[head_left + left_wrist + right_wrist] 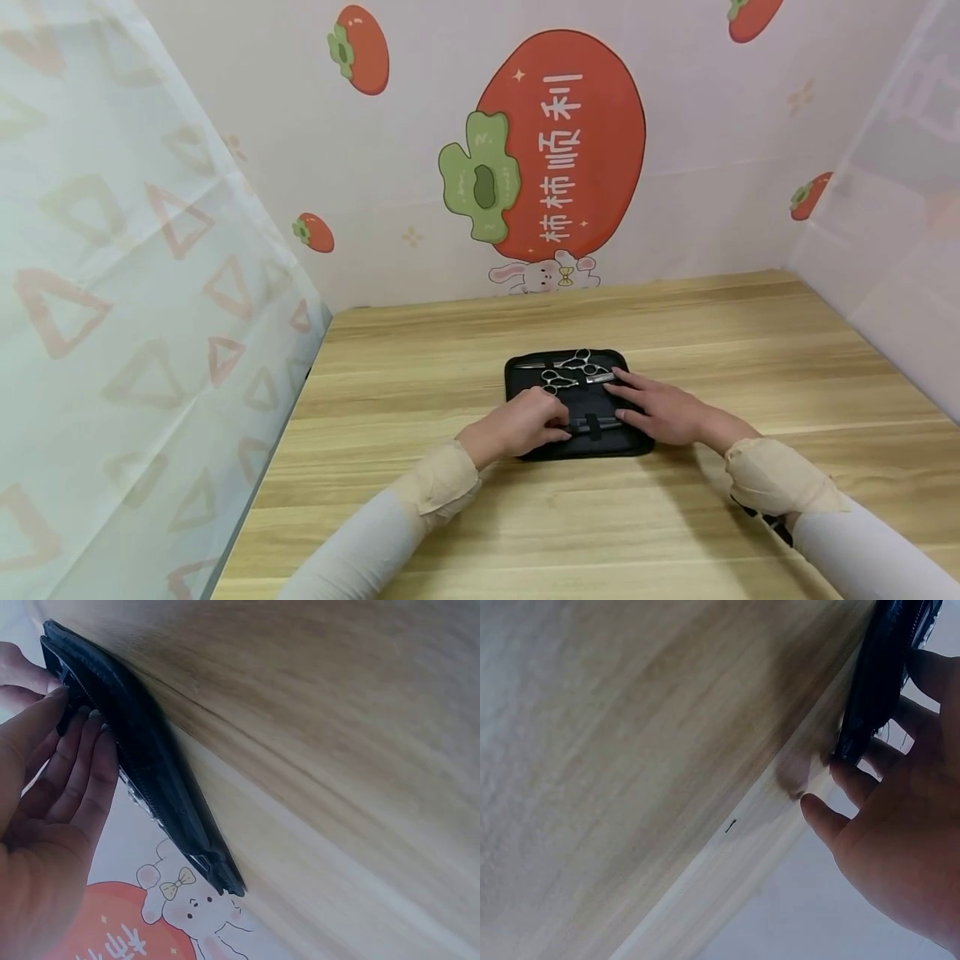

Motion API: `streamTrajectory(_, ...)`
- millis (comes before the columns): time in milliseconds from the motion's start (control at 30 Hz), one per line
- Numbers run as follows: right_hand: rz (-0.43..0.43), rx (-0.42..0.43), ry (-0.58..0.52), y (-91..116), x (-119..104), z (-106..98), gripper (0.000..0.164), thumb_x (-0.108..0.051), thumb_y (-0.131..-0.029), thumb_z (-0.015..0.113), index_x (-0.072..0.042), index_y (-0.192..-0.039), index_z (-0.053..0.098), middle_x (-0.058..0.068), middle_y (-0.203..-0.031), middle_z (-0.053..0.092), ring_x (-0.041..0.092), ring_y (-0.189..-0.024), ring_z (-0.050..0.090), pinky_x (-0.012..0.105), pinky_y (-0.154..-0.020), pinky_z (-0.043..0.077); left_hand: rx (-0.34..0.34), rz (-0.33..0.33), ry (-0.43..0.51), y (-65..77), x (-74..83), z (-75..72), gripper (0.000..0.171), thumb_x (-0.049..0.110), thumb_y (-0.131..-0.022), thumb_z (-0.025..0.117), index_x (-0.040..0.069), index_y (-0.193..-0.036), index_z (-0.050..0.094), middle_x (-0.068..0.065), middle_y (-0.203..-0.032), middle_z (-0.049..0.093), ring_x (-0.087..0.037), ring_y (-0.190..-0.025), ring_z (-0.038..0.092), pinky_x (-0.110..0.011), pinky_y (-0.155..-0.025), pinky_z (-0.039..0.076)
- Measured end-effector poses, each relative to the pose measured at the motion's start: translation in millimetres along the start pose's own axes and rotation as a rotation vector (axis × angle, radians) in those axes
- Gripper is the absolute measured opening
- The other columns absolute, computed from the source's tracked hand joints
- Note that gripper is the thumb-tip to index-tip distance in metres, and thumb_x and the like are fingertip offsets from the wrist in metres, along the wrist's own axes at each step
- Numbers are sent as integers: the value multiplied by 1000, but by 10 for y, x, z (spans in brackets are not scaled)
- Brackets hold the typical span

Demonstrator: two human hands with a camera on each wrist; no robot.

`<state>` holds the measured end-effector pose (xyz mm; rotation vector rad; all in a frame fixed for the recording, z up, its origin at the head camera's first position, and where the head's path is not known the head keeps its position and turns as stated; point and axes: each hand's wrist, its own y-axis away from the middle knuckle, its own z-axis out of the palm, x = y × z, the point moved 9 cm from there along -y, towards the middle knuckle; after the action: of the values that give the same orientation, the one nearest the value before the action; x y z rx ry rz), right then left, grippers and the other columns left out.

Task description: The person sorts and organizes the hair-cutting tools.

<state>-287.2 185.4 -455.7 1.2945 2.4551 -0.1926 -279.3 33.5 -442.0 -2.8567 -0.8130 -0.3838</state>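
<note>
A black zip case (617,448) lies opened flat on the wooden table. Across its upper part sit two pairs of hairdressing scissors, one pair (576,360) near the far edge and another (558,380) below it, held by straps. Lower down, a slim dark tool (609,424) passes under a black strap (594,427); its kind cannot be made out. My left hand (525,421) pinches around the tool's left end, hiding it. With fingers spread and fairly straight, my right hand (663,410) rests on the case's right edge.
The wooden table (420,367) surrounds the case. A patterned cloth wall with persimmon prints (570,150) stands behind it, and pale hangings (150,333) close off both sides.
</note>
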Motion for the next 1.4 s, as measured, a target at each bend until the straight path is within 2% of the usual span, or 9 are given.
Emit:
streamTrajectory(400,-24,39,4,9,-6,-10,53,-32,-106,54,-3,-150,51,31,-159,32,55,-138,41,68,-104,39,14,-14,4,-8,-27,11,8,22,-96,75,15,-92,75,11,-80,65,0,-70,53,-14,-66,44)
streamTrajectory(700,-45,89,24,-11,65,31,54,-37,-107,53,-6,-151,50,28,-160,33,52,-138,42,65,-106,40,-7,-27,24,-7,-38,-16,10,25,-97,73,14,-95,74,10,-82,63,-1,-72,54,-14,-67,43)
streamTrajectory(800,-24,54,-1,-14,60,8,54,-35,-106,54,-4,-150,51,28,-160,33,53,-139,41,66,-107,38,-4,-19,49,4,-57,-55,13,27,-98,73,14,-96,74,10,-83,63,-2,-73,55,-14,-68,44)
streamTrajectory(900,6,-2,-32,0,55,-53,54,-33,-106,55,-2,-151,49,28,-160,32,53,-140,39,66,-109,36,26,-32,60,26,-130,-170,18,30,-99,71,13,-97,75,7,-86,66,-5,-77,58,-19,-72,48)
streamTrajectory(967,18,-18,-52,-3,60,-126,56,-31,-106,56,0,-152,47,28,-160,32,53,-141,38,66,-111,34,43,-86,56,58,-246,-296,23,31,-98,71,9,-102,75,2,-93,68,-10,-84,61,-24,-79,51)
streamTrajectory(1067,38,9,-65,-31,105,-278,61,-28,-105,59,4,-153,40,33,-158,30,55,-139,38,68,-110,34,32,-230,40,107,-515,-463,41,34,-96,73,2,-122,70,-9,-115,67,-20,-104,63,-35,-95,52)
streamTrajectory(1200,118,29,-150,-116,243,-433,71,-27,-104,61,14,-153,29,43,-147,38,56,-128,49,68,-106,38,-42,-449,55,175,-890,-566,76,35,-90,80,-3,-148,49,-22,-146,49,-33,-133,51,-43,-113,41)
streamTrajectory(1300,218,-9,-294,-175,376,-443,76,-26,-104,58,21,-150,20,45,-136,47,50,-117,58,60,-100,47,-84,-532,82,190,-1054,-543,83,33,-84,85,-8,-145,47,-26,-142,52,-36,-134,51,-43,-113,41)
streamTrajectory(1400,329,-53,-511,-218,488,-366,77,-20,-105,55,24,-150,10,40,-126,54,37,-101,64,48,-89,54,-126,-569,98,194,-1119,-455,69,32,-81,88,-10,-128,57,-20,-118,64,-32,-113,61,-40,-100,49)
